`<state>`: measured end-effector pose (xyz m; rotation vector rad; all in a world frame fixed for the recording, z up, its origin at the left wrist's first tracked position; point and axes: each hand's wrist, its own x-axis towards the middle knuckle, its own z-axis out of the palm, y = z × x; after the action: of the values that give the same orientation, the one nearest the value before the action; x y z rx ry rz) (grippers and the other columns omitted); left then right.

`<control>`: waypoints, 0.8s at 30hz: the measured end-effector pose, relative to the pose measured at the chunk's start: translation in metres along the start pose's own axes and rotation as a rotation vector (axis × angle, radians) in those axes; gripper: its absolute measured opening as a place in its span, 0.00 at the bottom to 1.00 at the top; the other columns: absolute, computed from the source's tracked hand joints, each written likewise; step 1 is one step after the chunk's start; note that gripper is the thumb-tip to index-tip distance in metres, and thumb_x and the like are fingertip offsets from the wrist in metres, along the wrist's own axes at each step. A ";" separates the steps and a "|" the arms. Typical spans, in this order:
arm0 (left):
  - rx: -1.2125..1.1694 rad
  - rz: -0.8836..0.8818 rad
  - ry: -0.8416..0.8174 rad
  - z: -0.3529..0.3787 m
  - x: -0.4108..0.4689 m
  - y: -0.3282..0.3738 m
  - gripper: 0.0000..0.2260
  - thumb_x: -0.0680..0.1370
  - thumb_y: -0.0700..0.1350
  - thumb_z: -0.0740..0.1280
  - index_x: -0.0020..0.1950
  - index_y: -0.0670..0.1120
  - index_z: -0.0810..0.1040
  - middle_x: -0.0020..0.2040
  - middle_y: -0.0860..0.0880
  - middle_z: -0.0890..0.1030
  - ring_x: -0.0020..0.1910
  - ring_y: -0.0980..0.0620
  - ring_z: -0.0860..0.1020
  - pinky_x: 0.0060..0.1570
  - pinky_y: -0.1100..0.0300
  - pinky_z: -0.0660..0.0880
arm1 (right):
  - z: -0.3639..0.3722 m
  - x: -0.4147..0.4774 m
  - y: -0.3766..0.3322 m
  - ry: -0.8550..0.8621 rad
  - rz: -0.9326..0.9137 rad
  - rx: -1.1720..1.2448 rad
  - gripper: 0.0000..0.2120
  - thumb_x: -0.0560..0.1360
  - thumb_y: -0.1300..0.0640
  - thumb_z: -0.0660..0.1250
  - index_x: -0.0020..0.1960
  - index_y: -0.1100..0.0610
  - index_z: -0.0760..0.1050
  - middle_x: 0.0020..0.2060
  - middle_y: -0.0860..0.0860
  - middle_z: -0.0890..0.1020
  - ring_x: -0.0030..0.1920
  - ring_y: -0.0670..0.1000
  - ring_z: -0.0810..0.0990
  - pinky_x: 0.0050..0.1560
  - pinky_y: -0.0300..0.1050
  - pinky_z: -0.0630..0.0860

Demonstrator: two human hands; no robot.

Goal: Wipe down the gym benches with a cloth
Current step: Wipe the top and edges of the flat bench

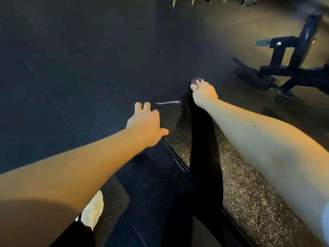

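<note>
1. A small, dark bluish cloth (195,80) is seen bunched at the far end of the bench pad (249,189), well away from the camera.
2. The cloth is held against the pad by the right hand (204,94); its fingers are bent over the cloth, and only the cloth's far edge is shown beyond them.
3. The right forearm is stretched along the pad, and a dark shadow is cast beside it down the textured black surface.
4. The left hand (145,124) is placed at the pad's left edge, with the thumb laid against that edge and the fingers bent and spread; whether the edge is gripped cannot be told.
5. A short white streak (167,102) is seen between the two hands.
6. A white shoe (94,209) is planted on the dark rubber floor (71,68) below the left forearm.
7. The dark metal frame of a second bench (293,68) is seen at the upper right, well apart from the hands.
</note>
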<state>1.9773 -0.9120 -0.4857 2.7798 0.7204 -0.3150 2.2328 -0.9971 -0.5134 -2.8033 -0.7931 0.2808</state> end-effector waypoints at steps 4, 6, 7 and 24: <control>-0.013 -0.009 -0.028 0.001 0.001 0.001 0.32 0.79 0.64 0.65 0.75 0.45 0.66 0.75 0.44 0.61 0.75 0.40 0.56 0.64 0.44 0.75 | -0.001 0.002 -0.022 0.060 0.026 -0.016 0.21 0.85 0.55 0.49 0.76 0.58 0.67 0.77 0.59 0.64 0.76 0.61 0.61 0.75 0.58 0.61; -0.020 -0.023 -0.040 0.000 0.001 0.003 0.32 0.79 0.63 0.66 0.75 0.44 0.66 0.75 0.44 0.61 0.75 0.40 0.55 0.65 0.41 0.74 | 0.006 -0.018 -0.036 0.080 -0.103 -0.095 0.21 0.85 0.55 0.50 0.75 0.60 0.68 0.76 0.60 0.64 0.76 0.61 0.61 0.75 0.59 0.59; -0.017 -0.028 -0.046 0.000 0.002 0.004 0.31 0.79 0.63 0.66 0.74 0.44 0.67 0.75 0.44 0.61 0.75 0.40 0.55 0.65 0.40 0.74 | 0.011 -0.031 -0.042 0.071 -0.191 -0.119 0.21 0.86 0.55 0.51 0.74 0.61 0.69 0.76 0.61 0.65 0.76 0.61 0.61 0.75 0.59 0.58; 0.082 -0.020 -0.066 0.000 0.000 0.008 0.34 0.82 0.63 0.60 0.76 0.38 0.61 0.72 0.40 0.61 0.70 0.38 0.59 0.63 0.51 0.70 | 0.014 -0.051 -0.065 -0.014 -0.323 -0.134 0.23 0.87 0.53 0.51 0.80 0.60 0.62 0.82 0.55 0.56 0.82 0.55 0.51 0.80 0.54 0.46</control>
<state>1.9814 -0.9181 -0.4841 2.8256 0.7355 -0.4472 2.1544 -0.9680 -0.5033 -2.7350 -1.2911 0.1980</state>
